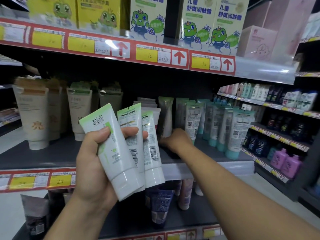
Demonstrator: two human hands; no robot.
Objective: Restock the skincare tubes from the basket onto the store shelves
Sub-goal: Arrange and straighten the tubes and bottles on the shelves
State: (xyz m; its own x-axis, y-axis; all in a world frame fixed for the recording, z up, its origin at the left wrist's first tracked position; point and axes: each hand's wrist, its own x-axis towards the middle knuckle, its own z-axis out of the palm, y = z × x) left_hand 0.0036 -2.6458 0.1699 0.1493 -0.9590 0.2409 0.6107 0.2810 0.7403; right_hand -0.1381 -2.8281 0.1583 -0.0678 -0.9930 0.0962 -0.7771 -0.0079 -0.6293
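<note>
At the shelf (121,157), the left hand (93,163) squeezes three tubes (121,153) that could slip while the right hand (174,140), fingers hidden, holds a dark tube (165,116).

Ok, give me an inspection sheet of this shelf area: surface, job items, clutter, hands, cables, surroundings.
Surface: grey middle shelf, bare patch at front.
Job's things: three green-topped white tubes fanned in left hand; dark tube standing on shelf.
Clutter: nothing seen.
Hands: left hand grips the tubes; right hand reaches to the dark tube's base, grip hidden.
Cables: nothing seen.
Surroundings: beige tubes left, teal-capped tubes right, frog cartons above.
</note>
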